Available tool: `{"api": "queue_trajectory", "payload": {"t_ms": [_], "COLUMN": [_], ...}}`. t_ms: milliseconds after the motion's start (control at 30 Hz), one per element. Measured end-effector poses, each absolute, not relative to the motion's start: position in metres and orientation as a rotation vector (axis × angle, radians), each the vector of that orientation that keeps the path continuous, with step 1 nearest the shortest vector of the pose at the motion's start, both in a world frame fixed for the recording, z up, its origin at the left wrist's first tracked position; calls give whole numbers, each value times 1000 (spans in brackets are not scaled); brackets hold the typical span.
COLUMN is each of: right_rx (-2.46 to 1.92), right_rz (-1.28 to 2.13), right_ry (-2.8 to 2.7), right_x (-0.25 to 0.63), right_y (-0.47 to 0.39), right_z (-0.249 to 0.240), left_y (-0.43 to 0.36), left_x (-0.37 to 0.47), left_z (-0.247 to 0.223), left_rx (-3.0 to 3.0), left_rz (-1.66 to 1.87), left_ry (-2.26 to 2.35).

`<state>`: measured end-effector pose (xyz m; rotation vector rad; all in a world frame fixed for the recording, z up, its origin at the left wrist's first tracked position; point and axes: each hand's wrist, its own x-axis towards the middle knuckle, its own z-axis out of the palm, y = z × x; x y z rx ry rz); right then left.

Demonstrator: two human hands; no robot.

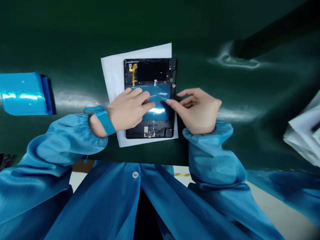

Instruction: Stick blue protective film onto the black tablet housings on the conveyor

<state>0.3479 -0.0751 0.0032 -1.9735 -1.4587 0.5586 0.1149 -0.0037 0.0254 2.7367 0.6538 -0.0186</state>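
Note:
An opened tablet (150, 130) lies with its inside facing up, showing a black frame, small circuit boards and an orange ribbon cable (134, 74). Across its middle sits a flat battery covered with shiny blue film (157, 115). My left hand (130, 108) rests over the battery's left side, fingers curled, thumb near the bent index finger; whatever is under the fingertips is hidden. At the battery's right edge is my right hand (196, 108). Its thumb tip lies over the blue film, and a gap separates thumb and index finger.
Under the tablet is a white sheet (113, 75) on the dark green tabletop (75, 40). A stack of blue film sheets (23, 95) lies at the left. White wrapping (303, 130) stands at the right edge. A blue wristband (105, 120) circles my left wrist.

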Motion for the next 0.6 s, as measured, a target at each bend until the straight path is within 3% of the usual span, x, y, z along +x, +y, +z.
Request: {"api": "queue_trajectory", "payload": {"t_ms": [300,400,600], "right_rx": [-1949,-1851,-1361], "right_rz": [544,508,369], "right_ry": [-1385,-1526,-2307], "right_x": [359,353,331], "right_y": [-73,-75,-70], "right_z": [-4,0,4], "left_y": [-6,-2,11], "left_x": [141,128,58], "left_z": [21,17,6], "left_rx": [2762,2715,2522], "left_rz": [-205,-90,391], "left_ry": [562,592,1160]}}
